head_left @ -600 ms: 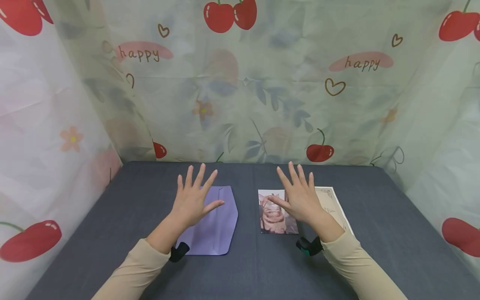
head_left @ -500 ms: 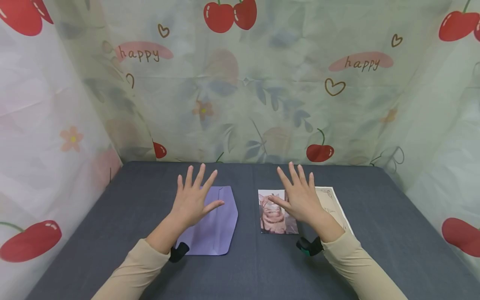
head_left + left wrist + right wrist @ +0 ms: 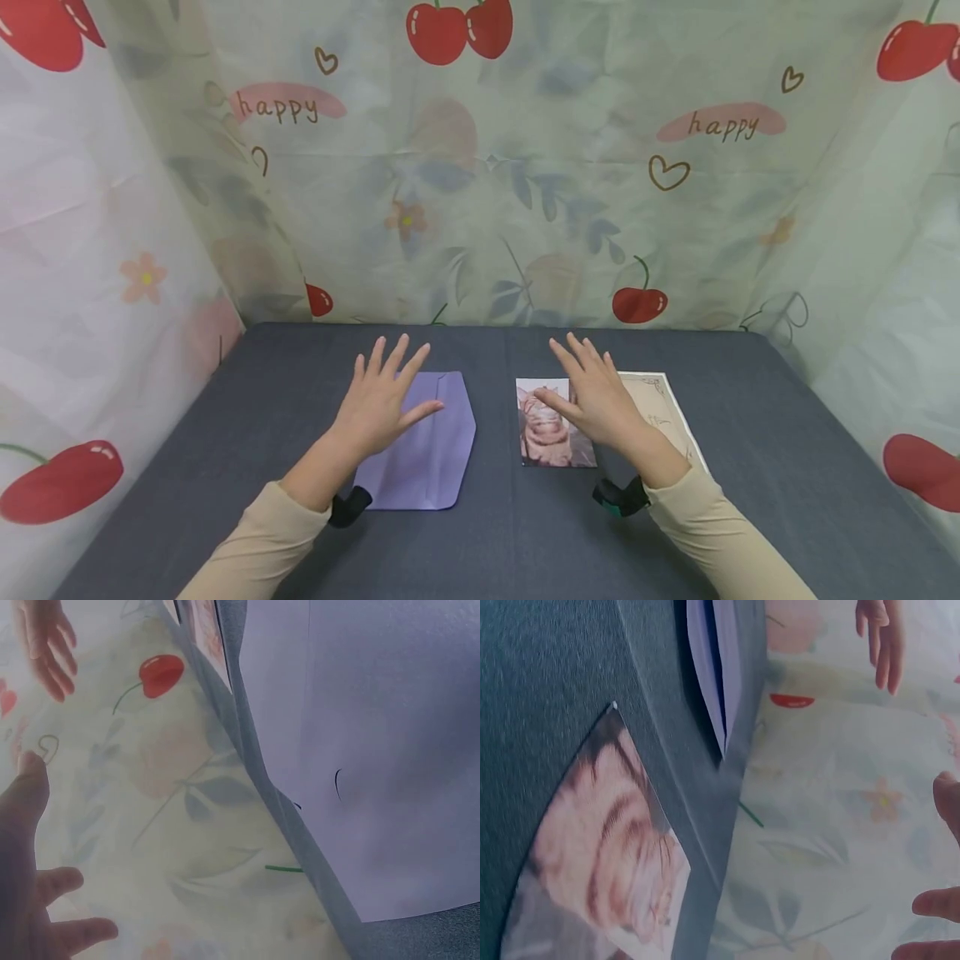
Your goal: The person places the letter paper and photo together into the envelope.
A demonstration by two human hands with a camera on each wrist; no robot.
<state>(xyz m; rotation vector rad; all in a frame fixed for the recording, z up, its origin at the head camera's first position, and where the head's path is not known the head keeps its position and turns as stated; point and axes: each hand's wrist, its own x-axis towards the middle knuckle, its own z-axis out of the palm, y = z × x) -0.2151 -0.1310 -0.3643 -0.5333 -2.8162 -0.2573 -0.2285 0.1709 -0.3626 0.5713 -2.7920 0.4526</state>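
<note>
Fingers spread, my left hand hovers over the left part of a purple envelope lying on the table. My right hand, also with fingers spread, is held above a photo of a cat and a cream sheet with a decorated corner. Neither hand holds anything. In the left wrist view the envelope fills the right side, with a small dark curved mark on it. The cat photo lies flat in the right wrist view. My right hand and forearm cover part of the cream sheet.
A dark grey cloth covers the table. Behind it and at both sides hangs a pale curtain printed with cherries, leaves and the word "happy". A dark wrist device sits under each wrist.
Both hands have turned and dropped slightly, their fingertips now lower in the head view. The left hand has shifted a little left. The envelope, photo and sheet stay put.
</note>
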